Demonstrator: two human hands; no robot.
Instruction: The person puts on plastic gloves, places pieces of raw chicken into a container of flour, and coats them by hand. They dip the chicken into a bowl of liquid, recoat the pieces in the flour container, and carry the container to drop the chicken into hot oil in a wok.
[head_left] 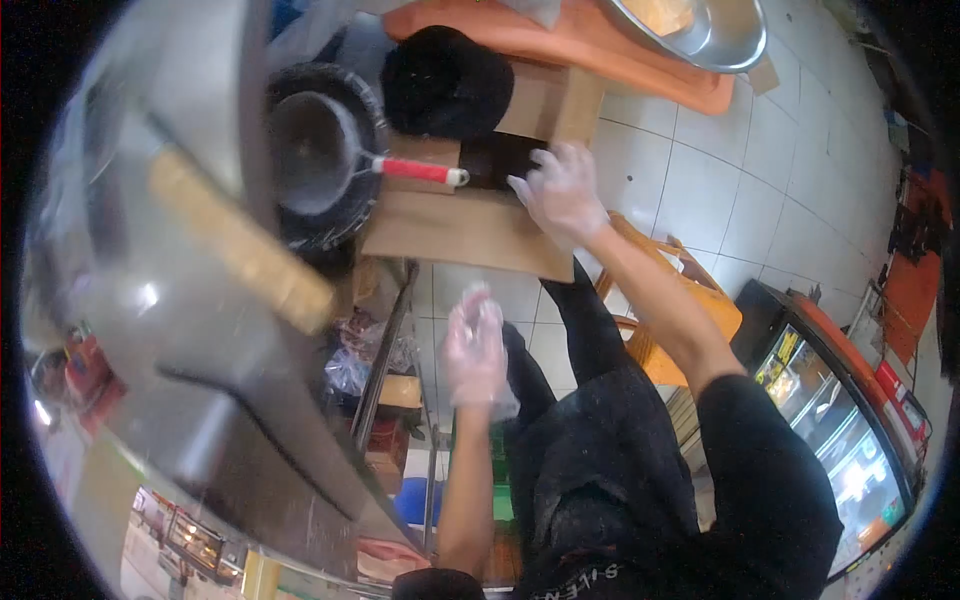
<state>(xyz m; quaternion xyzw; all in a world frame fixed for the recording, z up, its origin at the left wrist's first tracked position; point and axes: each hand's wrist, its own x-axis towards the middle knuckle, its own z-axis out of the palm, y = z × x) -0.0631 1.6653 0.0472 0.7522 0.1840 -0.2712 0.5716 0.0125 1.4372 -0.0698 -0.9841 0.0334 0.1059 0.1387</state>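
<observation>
Both hands wear thin clear gloves. My right hand (565,195) is over the open cardboard box (470,235), fingers spread and partly bent, with nothing visible in them. My left hand (475,350) is lower, in front of the box flap, its fingers pointing up and loosely bent; I see nothing held. A strainer (315,150) with a red-wrapped handle (415,171) rests over a dark-rimmed round container (375,110) left of the box. Behind the box opening sits a rounded black thing (447,82), its kind unclear.
At left stands a shiny metal counter (200,400), with a blurred wooden handle (240,240) over it. An orange surface (560,50) at the back bears a metal bowl (735,35). A yellow-orange stool (715,300) and a glass-front display fridge (840,410) are to the right.
</observation>
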